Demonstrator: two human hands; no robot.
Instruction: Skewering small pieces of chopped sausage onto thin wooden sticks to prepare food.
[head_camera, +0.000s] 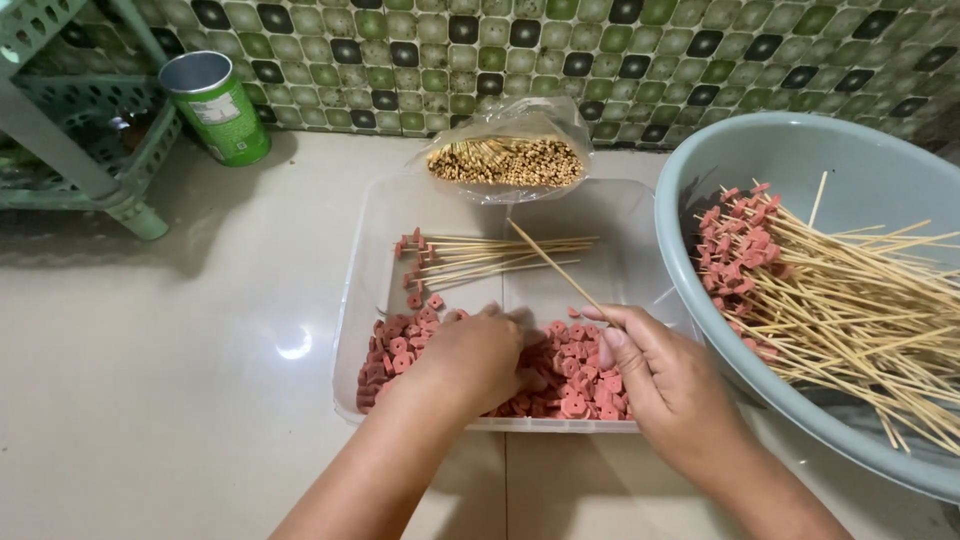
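Observation:
A clear plastic tray (360, 260) on the floor holds a heap of small pink sausage slices (575, 375) in its near half. My left hand (475, 355) rests palm-down in that heap, fingers curled among the slices. My right hand (655, 375) pinches a bare bamboo skewer (552, 265) that points up and to the left over the tray. Several finished skewers (480, 255) with pink slices on their left ends lie at the tray's far side.
A grey-blue basin (850, 150) at the right holds many loaded skewers (800, 280). A clear bag of bare skewers (508, 160) lies behind the tray by the tiled wall. A green can (215, 105) and a green plastic rack (85, 140) stand at the far left.

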